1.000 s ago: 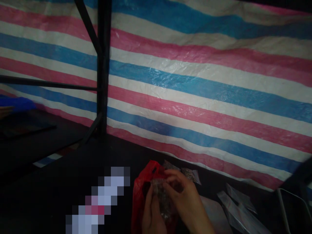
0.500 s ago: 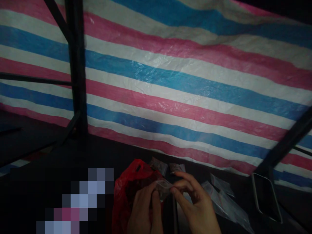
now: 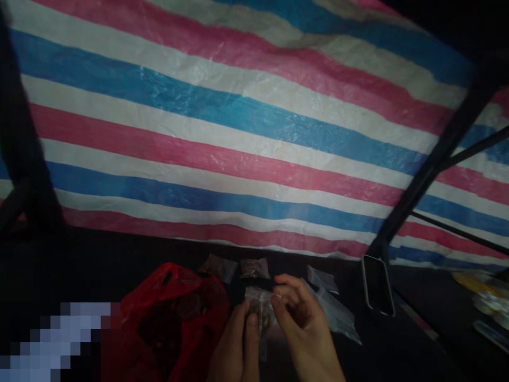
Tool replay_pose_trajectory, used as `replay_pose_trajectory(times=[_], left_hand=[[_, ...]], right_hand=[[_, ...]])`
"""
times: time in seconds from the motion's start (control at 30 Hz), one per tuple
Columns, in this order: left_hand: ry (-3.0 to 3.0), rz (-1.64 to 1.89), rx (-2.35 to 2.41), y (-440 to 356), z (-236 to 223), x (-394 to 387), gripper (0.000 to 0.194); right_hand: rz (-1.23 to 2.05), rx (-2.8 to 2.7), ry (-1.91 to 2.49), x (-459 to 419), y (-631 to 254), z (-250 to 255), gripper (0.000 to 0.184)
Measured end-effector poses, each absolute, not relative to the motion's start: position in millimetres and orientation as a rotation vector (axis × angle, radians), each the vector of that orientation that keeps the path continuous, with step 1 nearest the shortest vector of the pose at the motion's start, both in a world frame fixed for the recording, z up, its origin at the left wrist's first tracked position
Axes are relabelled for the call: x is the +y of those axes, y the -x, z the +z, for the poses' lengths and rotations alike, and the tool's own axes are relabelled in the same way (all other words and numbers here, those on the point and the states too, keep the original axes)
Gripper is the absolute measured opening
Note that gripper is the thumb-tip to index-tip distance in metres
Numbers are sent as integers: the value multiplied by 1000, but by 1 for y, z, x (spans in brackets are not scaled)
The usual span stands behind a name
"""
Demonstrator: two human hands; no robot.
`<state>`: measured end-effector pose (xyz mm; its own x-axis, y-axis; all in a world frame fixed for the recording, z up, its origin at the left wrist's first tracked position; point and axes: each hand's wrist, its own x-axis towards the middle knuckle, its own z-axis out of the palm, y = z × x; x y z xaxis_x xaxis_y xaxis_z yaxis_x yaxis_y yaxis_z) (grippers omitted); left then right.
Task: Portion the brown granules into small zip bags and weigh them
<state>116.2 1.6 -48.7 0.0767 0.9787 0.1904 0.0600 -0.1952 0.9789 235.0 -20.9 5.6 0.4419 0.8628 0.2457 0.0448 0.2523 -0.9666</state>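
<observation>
Between my two hands is a small clear zip bag [image 3: 263,306] with some brownish bits inside. My left hand [image 3: 234,347] grips its left side, thumb and fingers pressed on the plastic. The thumb and index finger of my right hand [image 3: 308,331] pinch the bag's upper right edge, its other fingers curled loosely. Left of my hands stands an open red plastic bag [image 3: 217,302] with dark contents too dim to make out. Two filled zip bags, one on the left [image 3: 218,268] and one on the right [image 3: 255,268], lie just beyond my hands.
Flat clear bags [image 3: 338,313] lie right of my right hand, near a phone [image 3: 378,286] on the dark table. A striped tarp [image 3: 222,143] hangs behind, with dark posts [image 3: 421,180] at both sides. Farther right are a blurred yellow item [image 3: 473,281] and a phone-like slab [image 3: 492,336].
The view has swung right, so the red bag and phone sit farther left. Both hands still hold the small zip bag, which now shows more of its contents.
</observation>
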Motion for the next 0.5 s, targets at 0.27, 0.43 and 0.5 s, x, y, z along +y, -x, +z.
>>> replay_pose_trajectory(times=[0.27, 0.43, 0.5], left_hand=[[-1591, 1141, 1034, -122, -57, 12, 57], [-1705, 1137, 976, -122, -56, 12, 55], [-1686, 1131, 988, -120, -53, 13, 55]], right_hand=[[650, -1000, 1242, -32, -261, -2, 53], [643, -1001, 1155, -35, -266, -3, 42], [682, -1011, 1121, -35, -266, -3, 40]])
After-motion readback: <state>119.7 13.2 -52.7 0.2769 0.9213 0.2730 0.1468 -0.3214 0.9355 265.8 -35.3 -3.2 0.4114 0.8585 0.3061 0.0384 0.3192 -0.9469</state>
